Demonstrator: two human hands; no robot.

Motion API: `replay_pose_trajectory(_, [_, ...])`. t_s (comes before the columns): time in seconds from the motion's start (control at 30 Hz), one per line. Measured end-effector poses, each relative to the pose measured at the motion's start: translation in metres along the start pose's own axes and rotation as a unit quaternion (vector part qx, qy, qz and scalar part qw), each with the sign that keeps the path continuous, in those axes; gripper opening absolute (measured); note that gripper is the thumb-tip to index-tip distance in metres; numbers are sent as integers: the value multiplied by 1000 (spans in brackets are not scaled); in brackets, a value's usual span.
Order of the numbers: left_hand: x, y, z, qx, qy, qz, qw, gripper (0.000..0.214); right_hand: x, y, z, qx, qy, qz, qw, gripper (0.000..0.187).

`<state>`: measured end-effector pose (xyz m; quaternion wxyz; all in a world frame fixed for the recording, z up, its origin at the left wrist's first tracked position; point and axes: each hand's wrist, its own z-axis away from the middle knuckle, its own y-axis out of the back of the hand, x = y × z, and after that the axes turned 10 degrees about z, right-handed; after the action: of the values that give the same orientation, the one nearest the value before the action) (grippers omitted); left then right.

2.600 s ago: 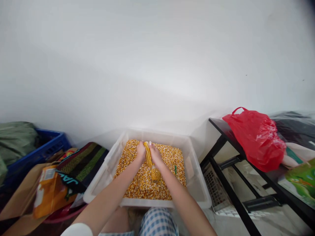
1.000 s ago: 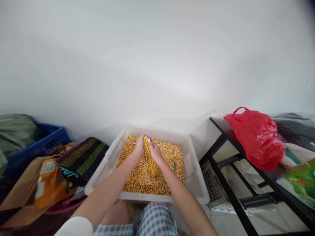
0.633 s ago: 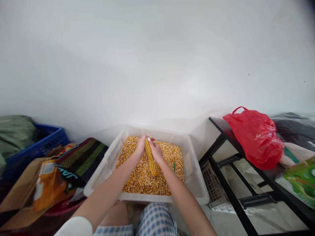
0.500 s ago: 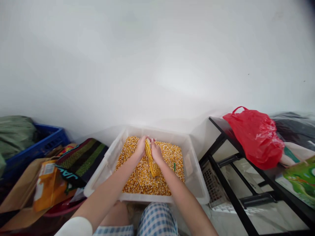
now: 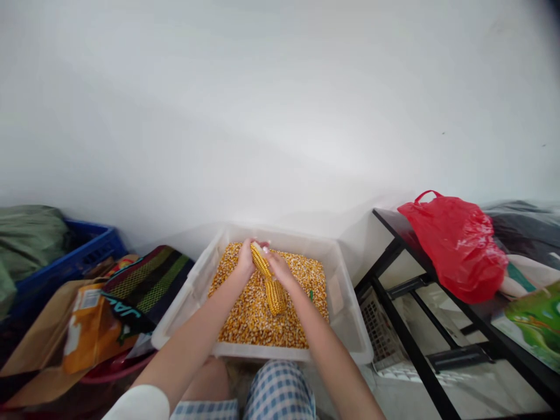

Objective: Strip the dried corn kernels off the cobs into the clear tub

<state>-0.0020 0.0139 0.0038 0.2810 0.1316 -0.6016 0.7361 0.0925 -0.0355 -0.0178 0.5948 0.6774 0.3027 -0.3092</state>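
An ear of corn (image 5: 261, 262) is held between my two hands, tilted with its pale, partly stripped upper end near my fingers. My left hand (image 5: 246, 258) is wrapped round its left side. On the other side, my right hand (image 5: 277, 266) is closed against the ear, thumb near the pale end. A second corn ear (image 5: 275, 297) lies just below, on a thick layer of loose yellow kernels (image 5: 245, 319). The kernels fill the bottom of a translucent white plastic bin (image 5: 345, 291) in front of my knees.
A black-framed table (image 5: 405, 233) at right bears a red plastic bag (image 5: 459, 245) and a green packet (image 5: 536, 321). Beneath it stands a grey basket (image 5: 378, 326). At left are a blue crate (image 5: 94, 242), a mesh bag (image 5: 144, 283) and an orange package (image 5: 94, 332). A white wall (image 5: 280, 116) rises behind.
The held ear has tipped leftward at its top, and my left hand has shifted slightly left. More of the second ear shows below it.
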Motion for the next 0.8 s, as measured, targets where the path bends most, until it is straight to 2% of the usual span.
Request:
replay_pose_trajectory(0.13, [7, 4, -2, 34, -6, 19, 999, 15, -6, -4, 7, 14, 19, 43, 999, 49])
replay_pose_trajectory(0.3, [7, 2, 1, 43, 1, 27, 999, 16, -11, -11, 10, 32, -8, 86, 996, 53])
replay_pose_trajectory(0.6, [5, 1, -1, 23, -7, 12, 1000, 13, -10, -9, 11, 4, -9, 43, 999, 54])
replay_pose_trajectory(0.8, [6, -2, 2, 13, -6, 3, 1000, 12, -4, -10, 6, 16, -30, 8, 999, 68])
